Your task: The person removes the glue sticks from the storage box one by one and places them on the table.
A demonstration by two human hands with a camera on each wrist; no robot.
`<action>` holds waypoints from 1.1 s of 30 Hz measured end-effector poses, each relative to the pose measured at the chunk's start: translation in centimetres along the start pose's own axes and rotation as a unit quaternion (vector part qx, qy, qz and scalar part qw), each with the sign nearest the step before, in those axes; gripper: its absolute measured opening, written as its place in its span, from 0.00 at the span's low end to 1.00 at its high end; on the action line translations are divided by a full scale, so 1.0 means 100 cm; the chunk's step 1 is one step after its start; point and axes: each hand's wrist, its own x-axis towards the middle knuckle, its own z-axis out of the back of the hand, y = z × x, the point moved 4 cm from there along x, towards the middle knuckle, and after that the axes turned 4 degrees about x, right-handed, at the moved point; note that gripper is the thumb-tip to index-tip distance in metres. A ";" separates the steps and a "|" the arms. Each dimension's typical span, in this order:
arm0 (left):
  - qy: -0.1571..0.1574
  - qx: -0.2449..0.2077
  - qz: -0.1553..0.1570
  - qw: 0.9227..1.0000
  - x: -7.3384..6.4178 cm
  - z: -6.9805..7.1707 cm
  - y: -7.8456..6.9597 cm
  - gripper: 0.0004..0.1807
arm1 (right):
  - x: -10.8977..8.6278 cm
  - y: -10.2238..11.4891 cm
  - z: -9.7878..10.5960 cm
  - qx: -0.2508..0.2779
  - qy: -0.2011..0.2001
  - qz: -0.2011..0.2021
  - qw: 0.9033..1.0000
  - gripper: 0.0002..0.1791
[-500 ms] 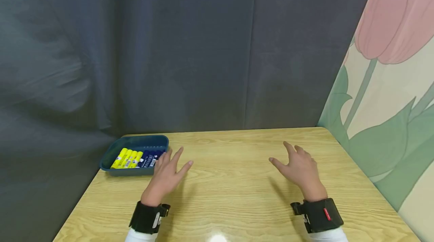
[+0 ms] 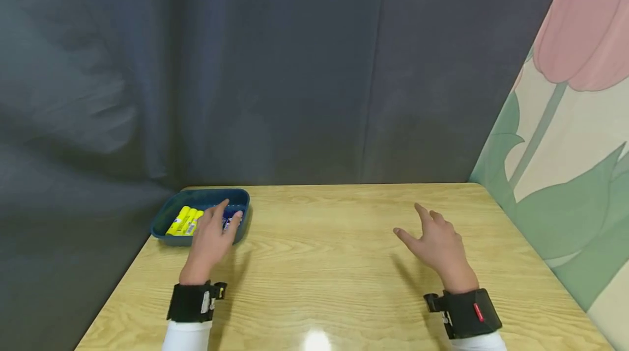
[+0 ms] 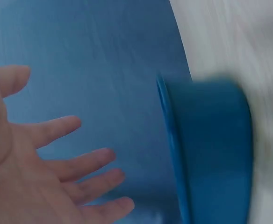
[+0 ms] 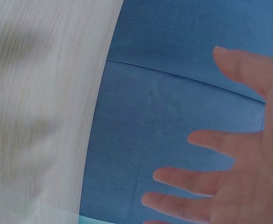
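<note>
A dark blue plastic tray (image 2: pixel 206 196) stands at the table's far left corner. In it lie several yellow tubes (image 2: pixel 182 222) and, to their right, dark blue tubes (image 2: pixel 227 221); their exact kind cannot be told. My left hand (image 2: pixel 210 239) hovers over the tray's front right part with fingers spread, holding nothing and hiding some of the tubes. From the left wrist, the tray's outer wall (image 3: pixel 211 149) appears apart from the fingers. Over the right side of the table hangs my right hand (image 2: pixel 437 247), empty, its fingers extended and thumb apart.
The pale wooden table (image 2: pixel 314 263) spreads between and around the hands. Behind it hangs a dark grey-blue curtain (image 2: pixel 295 78), which also runs down the left side. A wall with a painted tulip (image 2: pixel 575 29) borders the right.
My left hand has moved left, from beside the tray's right end to above the tubes. The right hand has hardly moved; the head view has shifted slightly.
</note>
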 end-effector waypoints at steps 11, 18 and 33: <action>-0.061 -0.016 0.158 0.985 -0.010 0.025 0.108 0.39 | -0.006 0.000 -0.003 0.024 0.020 -0.020 0.999 0.45; -0.123 -0.028 0.229 0.965 -0.024 0.026 0.154 0.34 | -0.006 0.003 -0.009 0.031 0.029 -0.022 0.999 0.45; -0.166 -0.071 0.235 0.955 -0.024 0.029 0.182 0.31 | -0.006 0.005 -0.013 0.034 0.030 -0.022 0.999 0.45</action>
